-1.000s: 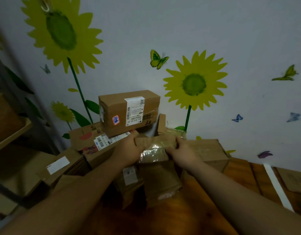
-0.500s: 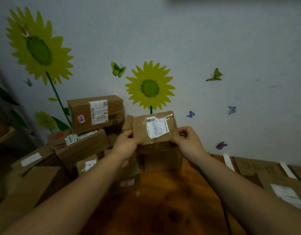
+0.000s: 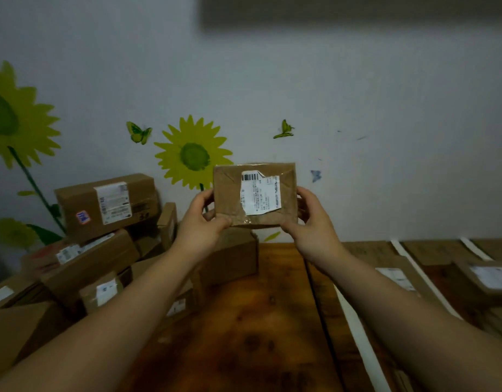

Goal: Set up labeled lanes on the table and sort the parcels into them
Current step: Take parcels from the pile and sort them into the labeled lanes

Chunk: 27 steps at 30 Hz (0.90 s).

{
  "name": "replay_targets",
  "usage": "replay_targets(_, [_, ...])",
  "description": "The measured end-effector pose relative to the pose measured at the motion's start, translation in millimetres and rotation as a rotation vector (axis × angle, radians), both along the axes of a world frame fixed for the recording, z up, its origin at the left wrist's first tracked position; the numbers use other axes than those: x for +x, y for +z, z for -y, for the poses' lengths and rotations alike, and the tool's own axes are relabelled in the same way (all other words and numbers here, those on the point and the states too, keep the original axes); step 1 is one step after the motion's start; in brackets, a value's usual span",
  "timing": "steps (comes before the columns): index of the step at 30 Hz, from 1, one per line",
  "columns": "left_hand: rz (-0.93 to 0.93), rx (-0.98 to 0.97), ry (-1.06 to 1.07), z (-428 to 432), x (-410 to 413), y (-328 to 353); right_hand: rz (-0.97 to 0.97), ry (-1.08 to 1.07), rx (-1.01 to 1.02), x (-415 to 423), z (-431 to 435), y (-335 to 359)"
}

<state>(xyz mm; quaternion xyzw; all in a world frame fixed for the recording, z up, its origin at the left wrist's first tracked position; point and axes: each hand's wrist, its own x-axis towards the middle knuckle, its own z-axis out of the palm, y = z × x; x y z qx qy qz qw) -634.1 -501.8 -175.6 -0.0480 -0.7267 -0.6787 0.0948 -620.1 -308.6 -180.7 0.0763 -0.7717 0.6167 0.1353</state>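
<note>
Nearest is the bare brown wooden table (image 3: 258, 321), with both forearms reaching out over it. The left hand (image 3: 200, 222) and right hand (image 3: 312, 222) each grip a lower corner of the small flat brown cardboard parcel (image 3: 228, 193), with thumbs on the front face and fingers curled behind it (fingertips mostly hidden). The parcel is held in the air above the far part of the table, roughly upright, its face toward the camera.

Handling, as a judgement:
- It is probably light, since a corner pinch from each side carries it.
- The board looks stiff and shows no sag.
- The glossy clear tape wrap is likely slick, so it is better held by the edges or corners than by the taped face.
- One hand across a short edge should be enough to set it down.

Looks: it is a landscape rectangle with creased tape. The white printed shipping label (image 3: 259, 193) has a barcode on top and ragged, torn edges. Its text is too small to read.

Farther right, white tape strips (image 3: 357, 329) mark lanes, and flat labelled brown parcels (image 3: 396, 275) lie in them. Farther left is a heap of brown cardboard boxes (image 3: 102, 207). Behind everything is a pale wall with a yellow sunflower sticker (image 3: 193, 157).
</note>
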Motion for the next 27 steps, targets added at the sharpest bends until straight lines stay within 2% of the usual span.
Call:
replay_targets(4, [-0.070, -0.030, -0.112, -20.4, 8.4, 8.0, -0.008, -0.107, 0.048, 29.4, -21.9, 10.8])
replay_targets(11, [-0.053, -0.025, -0.401, -105.2, 49.9, 11.0, 0.075, -0.361, 0.065, 116.0, -98.2, 16.3])
replay_targets(18, [-0.061, -0.057, -0.622, -226.4, 116.6, 23.5, 0.124, -0.554, 0.063, 213.0, -207.3, 35.4])
replay_targets(27, [-0.022, -0.057, -0.792, -426.4, 213.7, 21.4, 0.132, -0.688, 0.116, 336.5, -387.0, 37.5])
